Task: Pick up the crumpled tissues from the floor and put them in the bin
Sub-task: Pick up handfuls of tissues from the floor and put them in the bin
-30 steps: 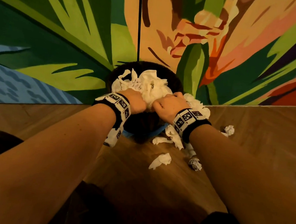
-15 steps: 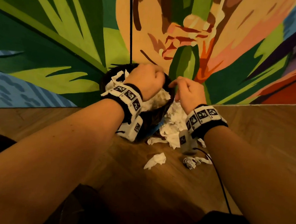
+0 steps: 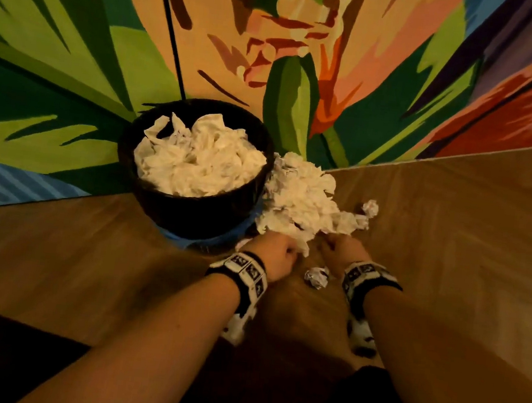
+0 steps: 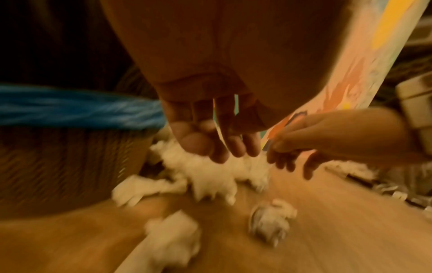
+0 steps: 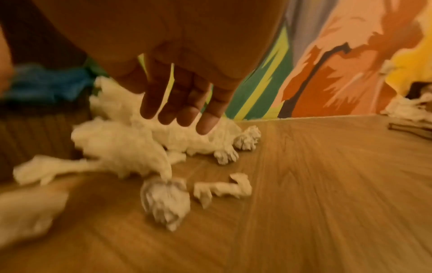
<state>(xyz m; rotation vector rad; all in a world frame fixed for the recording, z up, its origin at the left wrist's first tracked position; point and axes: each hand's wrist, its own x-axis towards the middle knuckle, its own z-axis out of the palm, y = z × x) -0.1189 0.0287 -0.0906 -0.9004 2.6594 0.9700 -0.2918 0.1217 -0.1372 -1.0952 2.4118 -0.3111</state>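
A dark round bin [image 3: 192,213] stands against the painted wall, heaped with white crumpled tissues [image 3: 197,162]. To its right a pile of tissues [image 3: 300,198] lies on the wooden floor. My left hand [image 3: 277,251] is at the pile's near edge, its fingers loose and straight just above the tissues [image 4: 210,171] in the left wrist view. My right hand [image 3: 334,250] reaches in beside it, and in the right wrist view its straight fingers [image 5: 182,114] hang over the pile [image 5: 140,140]. Neither hand holds anything. A small crumpled ball [image 3: 316,276] lies between my wrists.
Another tissue ball [image 3: 370,208] lies at the pile's far right. Loose scraps [image 5: 222,188] lie on the wooden floor [image 3: 448,251]. A blue band [image 3: 209,239] rings the bin's base. The colourful mural wall [image 3: 367,81] rises right behind the bin and pile.
Both hands have come off the top of the bin and dropped to the tissue pile on the floor at its right. The tissues they pressed stay in the bin.
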